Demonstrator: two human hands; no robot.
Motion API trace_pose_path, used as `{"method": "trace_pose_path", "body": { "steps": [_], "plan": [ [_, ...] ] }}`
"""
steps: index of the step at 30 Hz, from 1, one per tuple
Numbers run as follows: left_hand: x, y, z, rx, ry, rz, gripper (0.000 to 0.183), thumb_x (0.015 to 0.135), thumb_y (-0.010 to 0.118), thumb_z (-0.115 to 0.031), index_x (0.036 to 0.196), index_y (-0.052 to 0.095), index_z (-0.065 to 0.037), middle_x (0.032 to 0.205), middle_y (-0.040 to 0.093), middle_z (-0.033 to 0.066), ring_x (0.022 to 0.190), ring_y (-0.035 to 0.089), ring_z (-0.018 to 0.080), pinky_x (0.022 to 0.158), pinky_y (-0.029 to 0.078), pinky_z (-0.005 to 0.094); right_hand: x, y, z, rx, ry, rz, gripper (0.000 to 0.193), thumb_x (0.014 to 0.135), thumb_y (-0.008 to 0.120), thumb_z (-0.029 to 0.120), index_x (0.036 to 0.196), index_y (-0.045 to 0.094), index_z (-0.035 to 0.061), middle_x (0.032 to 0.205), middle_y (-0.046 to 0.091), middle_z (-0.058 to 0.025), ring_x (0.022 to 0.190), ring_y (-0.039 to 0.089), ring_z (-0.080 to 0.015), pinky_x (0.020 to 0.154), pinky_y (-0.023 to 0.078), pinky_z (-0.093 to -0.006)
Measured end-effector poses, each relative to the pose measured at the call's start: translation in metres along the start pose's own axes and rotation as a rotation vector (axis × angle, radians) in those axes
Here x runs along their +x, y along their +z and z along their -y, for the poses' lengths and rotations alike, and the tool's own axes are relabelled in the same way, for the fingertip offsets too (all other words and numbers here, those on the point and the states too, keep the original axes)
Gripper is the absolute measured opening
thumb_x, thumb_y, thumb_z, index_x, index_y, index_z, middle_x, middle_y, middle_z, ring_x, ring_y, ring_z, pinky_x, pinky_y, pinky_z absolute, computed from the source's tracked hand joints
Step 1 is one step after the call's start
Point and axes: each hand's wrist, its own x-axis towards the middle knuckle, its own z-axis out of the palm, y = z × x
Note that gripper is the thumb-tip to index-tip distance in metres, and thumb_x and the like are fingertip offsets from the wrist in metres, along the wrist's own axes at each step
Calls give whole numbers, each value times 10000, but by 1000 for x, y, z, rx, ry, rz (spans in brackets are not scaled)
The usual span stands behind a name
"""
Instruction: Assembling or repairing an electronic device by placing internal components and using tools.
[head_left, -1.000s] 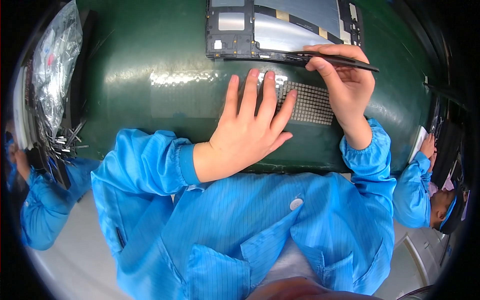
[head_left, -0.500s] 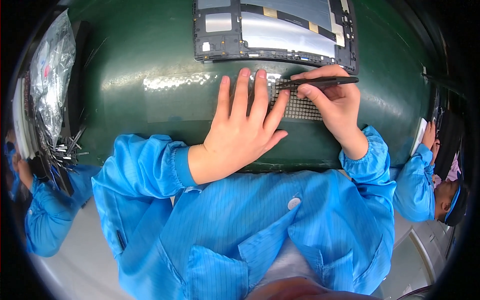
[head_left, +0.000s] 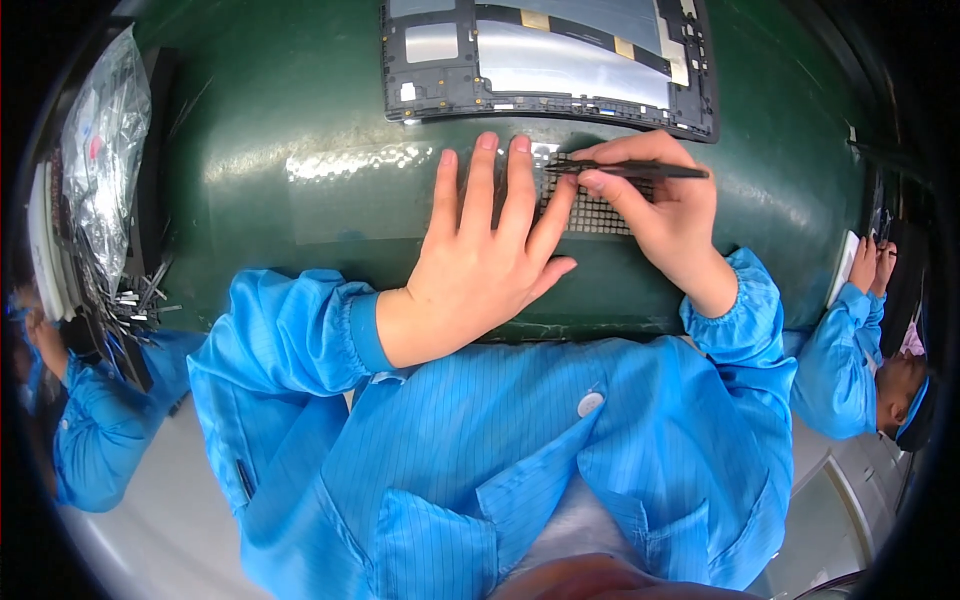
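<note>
My left hand (head_left: 485,240) lies flat with spread fingers on a clear plastic sheet (head_left: 350,200), its index fingertip at the left part of a grid of small grey square pads (head_left: 598,215). Black tweezers (head_left: 650,170) are pinched in my right hand (head_left: 675,215), tips pointing left at the grid's upper left corner. Whether the tips hold a pad is too small to tell. Beyond both hands lies a black-framed panel with a silvery back (head_left: 570,75), apart from the sheet.
At the far left, a clear plastic bag (head_left: 105,150) stands beside a cluster of thin black and white strips (head_left: 138,300). Green matting (head_left: 260,100) covers the table. Blue-sleeved co-workers sit at left (head_left: 100,430) and right (head_left: 835,370).
The tweezers and my right hand have shifted slightly left, and the tweezers lie flatter. My left hand stays almost in place. The co-worker at right has moved their hands a little.
</note>
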Motion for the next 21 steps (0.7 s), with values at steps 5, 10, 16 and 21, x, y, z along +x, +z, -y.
{"method": "trace_pose_path", "body": {
  "steps": [5, 10, 16, 21],
  "plan": [
    [1, -1, 0, 5, -3, 30, 708, 745, 659, -525, 1321, 520, -138, 1305, 461, 263, 1199, 441, 472, 987, 357, 620, -4, -3, -7, 45, -159, -52, 136, 808, 703, -18, 934, 657, -36, 939, 689, -119, 843, 682, -179, 739, 560, -276],
    [1, -1, 0, 30, 7, 35, 723, 768, 646, -532, 1363, 486, -153, 1335, 435, 277, 1196, 447, 479, 966, 379, 616, 17, -56, -2, 56, -158, -192, 155, 870, 642, -12, 1013, 590, -39, 956, 686, -146, 774, 660, -147, 732, 550, -249],
    [3, -6, -2, 36, 2, 66, 729, 752, 667, -511, 1373, 489, -172, 1359, 431, 267, 1225, 427, 488, 1011, 355, 587, 21, -76, -16, 64, -204, -153, 171, 877, 637, -7, 1040, 597, -36, 946, 685, -145, 770, 659, -146, 740, 553, -252],
    [5, -6, -2, 35, 3, 81, 731, 753, 671, -506, 1374, 487, -167, 1358, 427, 274, 1221, 428, 492, 1005, 361, 589, 21, -77, -20, 45, -207, -151, 181, 868, 646, -14, 1040, 597, -41, 943, 685, -142, 775, 663, -149, 732, 556, -251]
  ]
}}
